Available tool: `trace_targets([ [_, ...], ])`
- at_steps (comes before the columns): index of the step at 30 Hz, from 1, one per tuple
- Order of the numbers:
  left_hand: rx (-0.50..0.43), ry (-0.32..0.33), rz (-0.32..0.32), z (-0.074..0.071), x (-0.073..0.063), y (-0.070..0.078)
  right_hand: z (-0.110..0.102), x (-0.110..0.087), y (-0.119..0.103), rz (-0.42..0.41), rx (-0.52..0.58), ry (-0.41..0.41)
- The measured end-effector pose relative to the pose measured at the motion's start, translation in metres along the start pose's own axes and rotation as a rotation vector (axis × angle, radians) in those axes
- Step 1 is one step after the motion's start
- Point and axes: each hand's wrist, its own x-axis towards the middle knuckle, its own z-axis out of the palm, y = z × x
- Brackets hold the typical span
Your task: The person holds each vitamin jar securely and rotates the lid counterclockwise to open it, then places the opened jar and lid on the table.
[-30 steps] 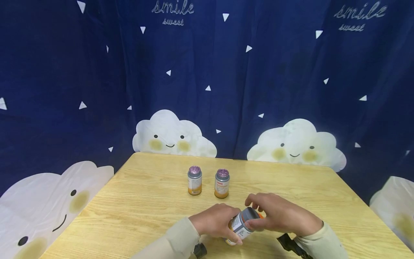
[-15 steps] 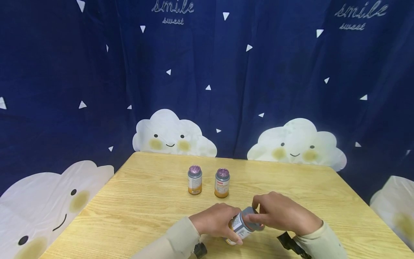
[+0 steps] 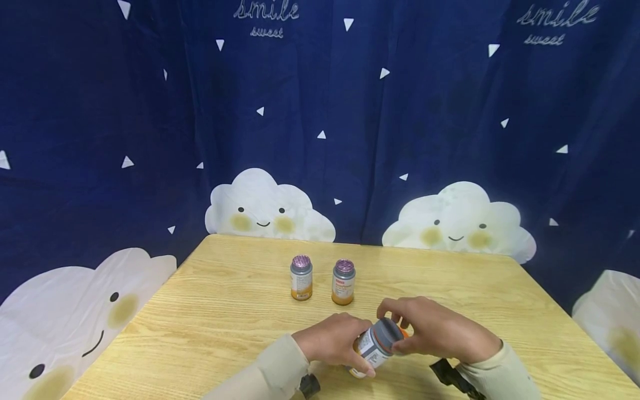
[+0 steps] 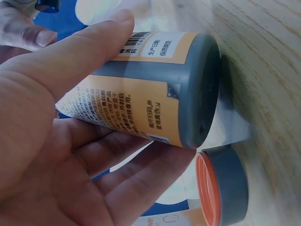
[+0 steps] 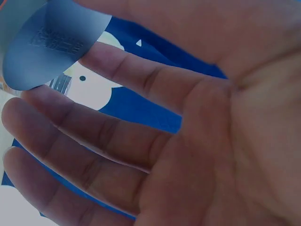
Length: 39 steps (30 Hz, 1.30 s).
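Note:
In the head view my left hand point(image 3: 336, 340) grips a grey supplement bottle point(image 3: 369, 350) with a white and orange label, tilted low over the table. Fingers and thumb of my right hand point(image 3: 437, 328) are curled round its grey ridged cap point(image 3: 387, 333). The right wrist view has the cap's smooth top point(image 5: 56, 44) at the fingertips. From the left wrist, the bottle's base point(image 4: 202, 92) is seen close to the wood. A loose grey cap point(image 4: 230, 186) with an orange inside lies there; an orange edge point(image 3: 404, 333) also shows beside my right hand.
Two matching bottles, one on the left point(image 3: 301, 279) and one on the right point(image 3: 343, 283), stand upright beyond my hands with purple foil tops. The wooden table point(image 3: 225, 311) ends at a dark blue curtain point(image 3: 320, 111) printed with clouds.
My right hand turned on the cap, its fingers moving in towards the near side, then back round the far edge. The left hand and bottle have stayed still.

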Motion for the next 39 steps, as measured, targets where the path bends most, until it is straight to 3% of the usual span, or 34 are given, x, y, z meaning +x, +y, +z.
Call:
trace_targets([
  [10, 0.010, -0.002, -0.020, 0.0007, 0.0004, 0.0012, 0.0035, 0.0002, -0.0018, 0.087, 0.031, 0.029],
  [18, 0.024, -0.002, -0.009, 0.0004, 0.0001, 0.0011, 0.0057, -0.0001, -0.0038, 0.142, -0.019, 0.055],
  [25, 0.022, -0.005, -0.011, 0.0003, -0.0006, 0.0018, 0.0068, -0.0001, -0.0040, 0.132, -0.044, 0.060],
  [31, 0.016, -0.007, -0.014, 0.0007, 0.0004, 0.0008, 0.0063, 0.0020, -0.0019, 0.124, 0.002, 0.032],
  [39, 0.012, 0.000, -0.012, 0.0005, -0.0006, 0.0013, 0.0030, 0.0007, 0.0009, 0.034, 0.033, 0.007],
])
